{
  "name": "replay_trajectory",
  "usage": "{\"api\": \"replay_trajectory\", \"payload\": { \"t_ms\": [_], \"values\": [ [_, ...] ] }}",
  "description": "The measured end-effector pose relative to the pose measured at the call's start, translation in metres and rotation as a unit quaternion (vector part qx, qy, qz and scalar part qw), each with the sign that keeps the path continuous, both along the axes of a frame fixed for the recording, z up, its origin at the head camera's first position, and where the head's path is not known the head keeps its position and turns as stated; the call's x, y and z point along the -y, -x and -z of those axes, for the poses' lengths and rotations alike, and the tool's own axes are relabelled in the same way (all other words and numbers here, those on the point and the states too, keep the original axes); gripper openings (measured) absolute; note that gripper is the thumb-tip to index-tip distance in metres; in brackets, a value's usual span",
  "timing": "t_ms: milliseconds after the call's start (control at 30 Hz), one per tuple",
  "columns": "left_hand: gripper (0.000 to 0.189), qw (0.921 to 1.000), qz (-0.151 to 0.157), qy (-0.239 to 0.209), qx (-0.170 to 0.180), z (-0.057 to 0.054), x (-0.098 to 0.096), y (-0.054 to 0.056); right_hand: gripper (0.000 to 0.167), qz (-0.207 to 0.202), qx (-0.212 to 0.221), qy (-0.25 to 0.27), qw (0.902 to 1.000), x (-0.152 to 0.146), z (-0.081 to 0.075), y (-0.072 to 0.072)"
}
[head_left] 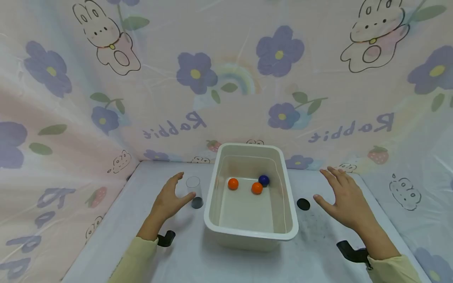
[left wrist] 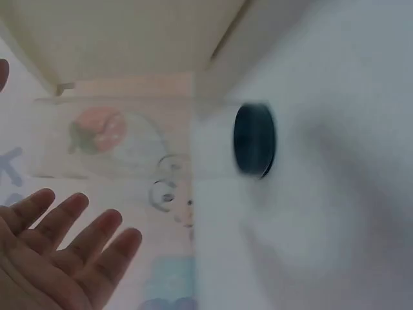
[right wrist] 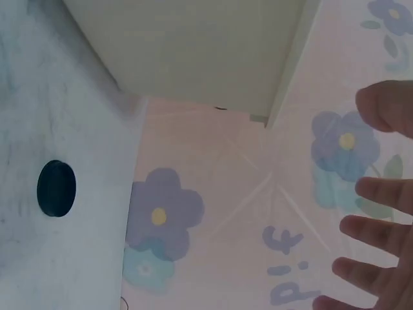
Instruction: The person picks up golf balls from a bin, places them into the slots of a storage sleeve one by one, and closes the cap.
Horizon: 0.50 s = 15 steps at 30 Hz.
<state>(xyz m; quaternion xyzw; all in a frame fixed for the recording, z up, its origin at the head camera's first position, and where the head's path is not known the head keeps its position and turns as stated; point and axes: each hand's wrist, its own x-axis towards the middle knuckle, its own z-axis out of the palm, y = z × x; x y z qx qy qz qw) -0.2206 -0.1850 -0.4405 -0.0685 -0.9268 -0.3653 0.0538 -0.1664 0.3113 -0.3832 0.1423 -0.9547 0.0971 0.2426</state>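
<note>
A clear cylindrical container with a black base stands upright on the table, left of a cream plastic bin. My left hand is beside it, thumb and fingers spread around its near side; in the left wrist view the fingers look apart from the clear wall. To the bin's right lies a round black lid, also a dark disc in the right wrist view. Above and right of that lid hovers my right hand, fingers spread and holding nothing.
The cream bin sits mid-table with two orange balls, one left and one right, and a dark blue ball inside. A printed curtain with rabbits and flowers borders the white table at the back and sides.
</note>
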Motion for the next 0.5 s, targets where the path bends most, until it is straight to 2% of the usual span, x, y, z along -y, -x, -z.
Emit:
{"api": "replay_trajectory", "payload": {
  "t_ms": [100,200,400,500],
  "values": [
    [0.081,0.9976,-0.002,-0.064,0.025,0.013,-0.005,0.003,0.071,-0.019,-0.007,0.033,0.9993,0.004,-0.003,0.000],
    [0.077,0.9943,-0.007,-0.102,0.029,0.026,-0.010,0.007,0.066,-0.029,-0.002,0.059,0.9978,0.008,-0.005,-0.001],
    [0.072,0.9901,-0.020,-0.135,0.032,0.049,-0.020,0.015,0.062,-0.024,0.013,0.076,0.9968,0.010,-0.010,-0.004],
    [0.069,0.9871,-0.028,-0.154,0.035,0.057,-0.025,0.018,0.062,-0.027,0.010,0.079,0.9965,0.011,-0.012,-0.005]
  ]
}}
